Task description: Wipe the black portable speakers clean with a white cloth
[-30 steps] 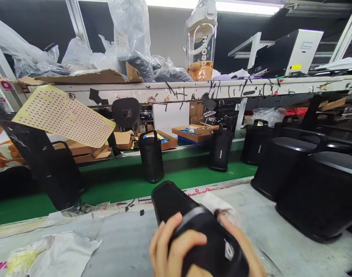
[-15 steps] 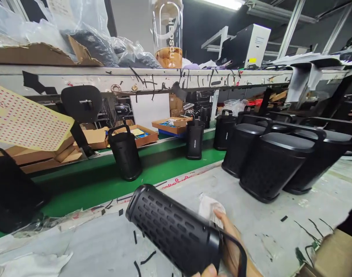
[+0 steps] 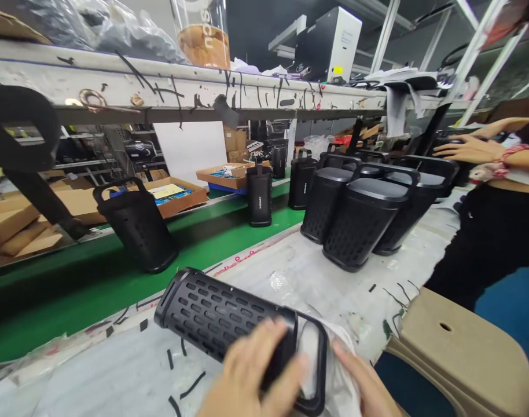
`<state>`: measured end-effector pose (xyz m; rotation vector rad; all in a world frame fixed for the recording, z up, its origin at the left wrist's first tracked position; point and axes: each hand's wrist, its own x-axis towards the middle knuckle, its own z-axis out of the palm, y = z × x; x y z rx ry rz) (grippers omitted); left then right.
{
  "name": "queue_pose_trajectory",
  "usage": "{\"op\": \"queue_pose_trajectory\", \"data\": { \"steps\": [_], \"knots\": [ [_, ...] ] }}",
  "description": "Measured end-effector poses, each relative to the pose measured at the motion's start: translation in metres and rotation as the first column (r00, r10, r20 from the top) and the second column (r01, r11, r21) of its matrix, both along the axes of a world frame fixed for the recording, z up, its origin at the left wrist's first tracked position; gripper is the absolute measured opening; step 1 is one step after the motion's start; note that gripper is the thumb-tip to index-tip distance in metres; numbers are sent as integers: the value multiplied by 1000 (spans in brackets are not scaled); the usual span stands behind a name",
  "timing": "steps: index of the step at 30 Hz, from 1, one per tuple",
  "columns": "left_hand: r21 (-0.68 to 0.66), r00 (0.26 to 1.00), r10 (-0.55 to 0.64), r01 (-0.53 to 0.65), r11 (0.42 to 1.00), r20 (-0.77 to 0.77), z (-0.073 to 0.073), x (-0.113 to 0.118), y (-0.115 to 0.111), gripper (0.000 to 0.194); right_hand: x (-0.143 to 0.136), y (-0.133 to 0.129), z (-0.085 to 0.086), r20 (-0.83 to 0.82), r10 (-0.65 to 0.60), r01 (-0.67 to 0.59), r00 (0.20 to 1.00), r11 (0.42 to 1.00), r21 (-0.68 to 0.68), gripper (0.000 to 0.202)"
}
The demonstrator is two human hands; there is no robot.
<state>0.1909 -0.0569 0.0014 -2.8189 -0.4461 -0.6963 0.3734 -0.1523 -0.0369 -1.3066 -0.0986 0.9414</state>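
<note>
A black perforated speaker [image 3: 221,310] with a loop handle lies tilted over the white work surface [image 3: 129,376], its handle end towards me. My left hand [image 3: 260,370] rests on the speaker near the handle, fingers spread over its side and somewhat blurred. At the handle end, my right hand [image 3: 364,376] holds a white cloth [image 3: 345,370] against the speaker. Several more black speakers [image 3: 362,223] stand upright on the surface to the right, handles up.
A green conveyor strip [image 3: 204,246] behind carries upright speakers [image 3: 138,229]. Open cardboard boxes [image 3: 182,202] lie beyond it. A shelf edge [image 3: 256,95] crosses above. At right are a beige stool [image 3: 468,341] and another person's hands [image 3: 477,145].
The view has turned right, bringing in the stool and the other person. My left hand has come up onto the speaker's side. The cloth has moved from behind the speaker to its handle end.
</note>
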Motion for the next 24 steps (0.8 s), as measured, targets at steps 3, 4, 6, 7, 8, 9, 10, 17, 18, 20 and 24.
{"op": "queue_pose_trajectory", "data": {
  "steps": [3,4,6,7,8,9,10,17,18,20,24],
  "knots": [
    [-29,996,-10,8,1000,-87,9,3,36,122,1,-3,-10,35,15,-14,999,999,-28,48],
    [-45,993,-37,32,998,-113,8,5,44,128,0,-3,-11,20,16,-16,1000,1000,-15,46],
    [-64,992,-63,56,996,-108,4,7,53,127,0,-1,-10,-11,14,-14,1000,1000,4,44],
    [-65,995,-52,47,997,-80,0,8,54,124,-1,0,-8,-2,14,-14,1000,1000,-1,44],
    [-60,998,-39,36,998,-45,-3,8,53,123,-1,1,-7,31,16,-16,999,1000,-17,43],
    [-53,999,-32,31,998,-15,-6,8,51,124,-2,2,-7,83,23,-20,996,999,-40,43],
    [-41,999,-34,34,999,4,-8,7,50,126,-2,3,-7,140,35,-27,990,998,-57,44],
    [6,997,-71,71,997,20,-9,6,49,118,-3,5,-18,230,-2,15,973,998,-54,36],
    [3,997,-71,71,997,19,-9,7,49,118,-3,5,-17,177,-22,30,984,999,-43,35],
    [-4,997,-69,70,998,14,-9,7,49,118,-4,6,-12,109,-43,47,993,998,-31,32],
    [-3,997,-83,83,997,5,-9,5,49,112,-6,6,-1,192,-16,31,981,997,-74,38]
  ]
}}
